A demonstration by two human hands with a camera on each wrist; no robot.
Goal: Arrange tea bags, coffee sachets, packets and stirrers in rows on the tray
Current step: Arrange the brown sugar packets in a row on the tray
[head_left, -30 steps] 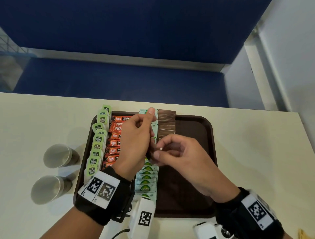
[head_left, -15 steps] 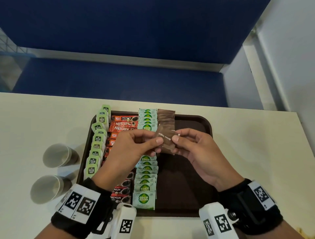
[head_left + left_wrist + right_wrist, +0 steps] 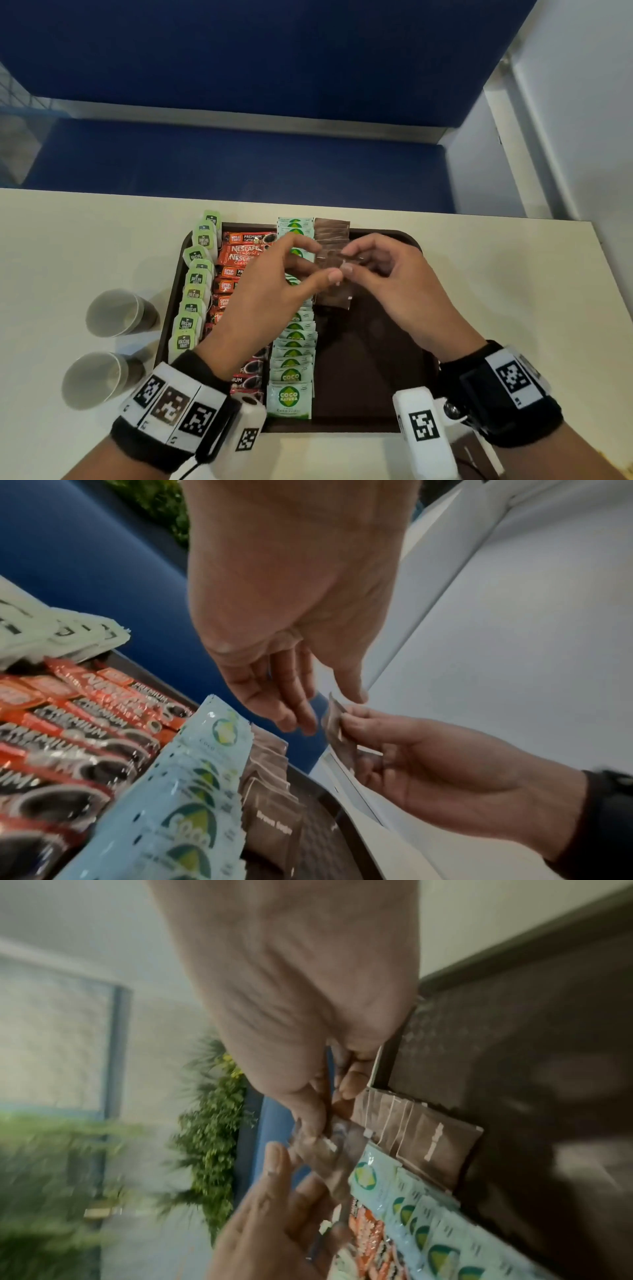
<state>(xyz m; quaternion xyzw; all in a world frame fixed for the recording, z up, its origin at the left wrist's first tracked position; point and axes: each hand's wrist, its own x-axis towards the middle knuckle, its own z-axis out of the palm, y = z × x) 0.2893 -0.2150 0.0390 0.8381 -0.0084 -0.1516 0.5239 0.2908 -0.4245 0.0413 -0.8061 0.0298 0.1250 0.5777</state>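
Observation:
My right hand [image 3: 349,261] pinches a brown sugar packet [image 3: 337,259] between thumb and fingers, above the brown tray [image 3: 370,359]. My left hand [image 3: 323,262] meets it from the left with its fingers nearly straight beside the packet [image 3: 337,723] and its thumb at the packet's edge, without a clear grip. Just under both hands lies the short row of brown sugar packets [image 3: 332,233] at the tray's far end. Left of it run full rows of Coco Natura packets [image 3: 291,363], red coffee sachets [image 3: 239,253] and green tea bags [image 3: 193,294]. No stirrers are in view.
Two paper cups [image 3: 116,311] [image 3: 97,378] lie on the cream table [image 3: 513,308] left of the tray. The tray's right part is bare dark surface. A blue bench stands beyond the table's far edge.
Both hands have carried the brown packet farther away, over the end of the brown row. My left hand, which pinched it half a second ago, has loosened its fingers.

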